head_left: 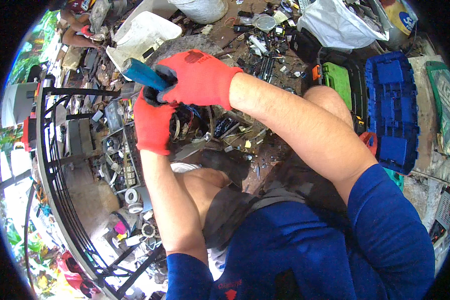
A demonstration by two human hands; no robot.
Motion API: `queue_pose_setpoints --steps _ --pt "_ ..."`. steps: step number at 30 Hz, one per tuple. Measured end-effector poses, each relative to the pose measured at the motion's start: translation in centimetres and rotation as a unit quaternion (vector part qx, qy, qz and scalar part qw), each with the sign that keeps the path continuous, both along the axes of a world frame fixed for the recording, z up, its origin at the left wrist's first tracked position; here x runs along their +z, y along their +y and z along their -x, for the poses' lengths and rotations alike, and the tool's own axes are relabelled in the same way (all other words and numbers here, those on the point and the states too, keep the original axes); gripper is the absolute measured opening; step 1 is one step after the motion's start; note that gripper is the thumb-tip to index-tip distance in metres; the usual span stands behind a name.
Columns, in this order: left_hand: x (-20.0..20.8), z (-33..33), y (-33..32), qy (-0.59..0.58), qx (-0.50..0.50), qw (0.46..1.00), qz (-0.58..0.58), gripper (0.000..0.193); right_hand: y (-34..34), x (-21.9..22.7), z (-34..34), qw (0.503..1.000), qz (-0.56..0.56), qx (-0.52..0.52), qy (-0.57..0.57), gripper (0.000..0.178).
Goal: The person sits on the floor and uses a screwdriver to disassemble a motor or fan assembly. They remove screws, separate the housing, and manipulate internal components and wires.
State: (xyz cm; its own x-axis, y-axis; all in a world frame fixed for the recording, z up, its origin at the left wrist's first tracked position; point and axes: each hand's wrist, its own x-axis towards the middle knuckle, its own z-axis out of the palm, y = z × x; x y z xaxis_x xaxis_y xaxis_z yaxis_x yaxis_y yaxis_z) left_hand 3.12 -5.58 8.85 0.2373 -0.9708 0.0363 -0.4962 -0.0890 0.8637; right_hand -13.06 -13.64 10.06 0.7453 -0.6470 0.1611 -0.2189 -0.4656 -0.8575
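My right hand [200, 77], in a red work glove with dark palm and fingers, is closed round a thick teal-blue handle [144, 72]. The handle's blunt end sticks out to the upper left. Just below, my left hand [154, 122], gloved the same way, is closed against the handle's lower part, and the two gloves touch. What lies between the palms is hidden. Beneath the hands are a dark round metal part with wires [184, 124] and scattered scrap on the ground.
A black metal rack [52, 145] stands at left, with scrap beside it. At right are an open blue plastic case [392, 110] and a black toolbox [352, 65] holding a green case [337, 82]. White sacks [335, 22] lie beyond. Another person [75, 30] crouches far left.
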Motion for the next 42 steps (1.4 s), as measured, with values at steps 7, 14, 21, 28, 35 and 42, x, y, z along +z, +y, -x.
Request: queue_pose_setpoints --steps 7,14,21,28,35,42 --pt "2.7 -0.7 5.9 -0.400 -0.094 0.912 -0.021 0.081 -0.3 -1.8 0.9 0.996 0.012 -0.031 -0.088 0.044" --pt "1.7 -2.5 5.9 -0.112 -0.122 0.983 -0.075 0.082 -0.1 -1.4 1.1 0.994 0.054 -0.055 -0.071 0.059" --pt "1.3 -2.5 5.9 -0.112 -0.117 0.983 -0.082 0.084 -1.1 -1.7 1.0 0.985 0.061 -0.074 -0.142 0.056" --pt "1.3 -2.5 6.1 -0.123 -0.116 0.983 -0.071 0.082 -0.8 -1.3 0.6 0.979 -0.020 -0.098 -0.175 0.052" --pt "1.8 -1.7 5.8 -0.108 -0.119 0.985 -0.059 0.079 -1.4 -1.7 0.5 0.962 0.055 -0.118 -0.240 0.056" --pt "1.6 -2.2 5.9 -0.130 -0.128 0.981 -0.062 0.077 -1.2 -0.1 1.5 0.963 0.028 -0.117 -0.240 0.056"
